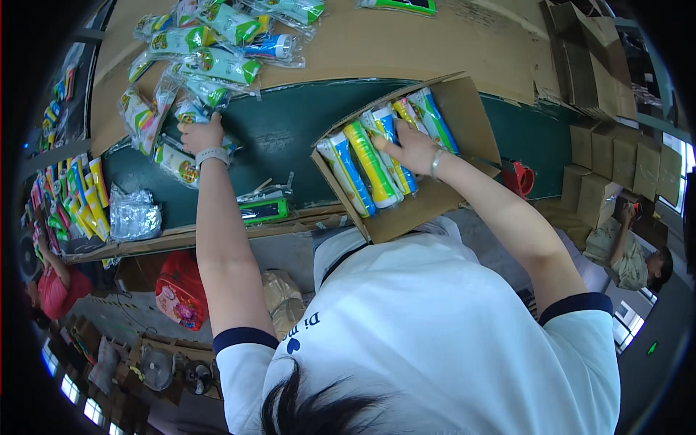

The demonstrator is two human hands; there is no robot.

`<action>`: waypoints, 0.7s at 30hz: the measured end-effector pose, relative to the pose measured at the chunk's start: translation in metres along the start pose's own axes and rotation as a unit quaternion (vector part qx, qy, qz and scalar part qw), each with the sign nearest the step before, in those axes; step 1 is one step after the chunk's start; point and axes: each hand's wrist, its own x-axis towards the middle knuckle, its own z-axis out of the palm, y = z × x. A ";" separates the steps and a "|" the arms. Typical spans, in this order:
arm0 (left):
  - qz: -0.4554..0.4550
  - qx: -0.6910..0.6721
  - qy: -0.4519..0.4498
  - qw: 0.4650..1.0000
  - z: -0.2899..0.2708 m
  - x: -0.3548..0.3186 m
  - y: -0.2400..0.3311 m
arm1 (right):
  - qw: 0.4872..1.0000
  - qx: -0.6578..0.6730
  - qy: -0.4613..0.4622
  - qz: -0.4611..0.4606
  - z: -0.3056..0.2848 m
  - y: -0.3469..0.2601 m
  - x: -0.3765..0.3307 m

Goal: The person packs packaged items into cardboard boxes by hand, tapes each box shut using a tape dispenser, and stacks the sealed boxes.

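Observation:
An open cardboard box point(475, 116) in front of me holds a row of colourful capped tubes, among them a yellow-and-green tube point(371, 163). My right hand point(417, 150) reaches into this box, with thumb and fingers around a blue-and-white tube point(400, 174); its fingertips are partly hidden. To the left, my left hand point(203, 136) is closed on a clear-bagged tube point(190, 112) at the near edge of a pile of bagged tubes point(221, 64). Another bagged tube point(174, 163) lies just below that hand.
Loose tubes point(90, 199) and a silvery plastic packet point(135, 215) lie at the table's left. A green-framed item point(262, 210) rests by the near edge. Right of the box is a red tape dispenser point(518, 178); stacked cartons point(616, 156) stand beyond. Two people work nearby.

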 end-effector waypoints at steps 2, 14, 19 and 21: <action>-0.020 -0.101 -0.057 0.993 0.002 0.014 -0.009 | 0.983 -0.161 0.009 -0.088 -0.011 0.003 -0.018; 0.368 -0.453 -0.107 0.805 -0.159 -0.162 0.091 | 0.977 -0.165 -0.118 -0.071 -0.031 0.009 -0.038; 0.804 -0.209 -0.091 0.549 -0.141 -0.268 0.166 | 0.969 0.164 0.156 -0.098 -0.110 0.041 -0.087; 0.829 -0.149 -0.131 0.524 -0.114 -0.291 0.166 | 0.954 0.223 0.189 -0.070 -0.133 0.039 -0.106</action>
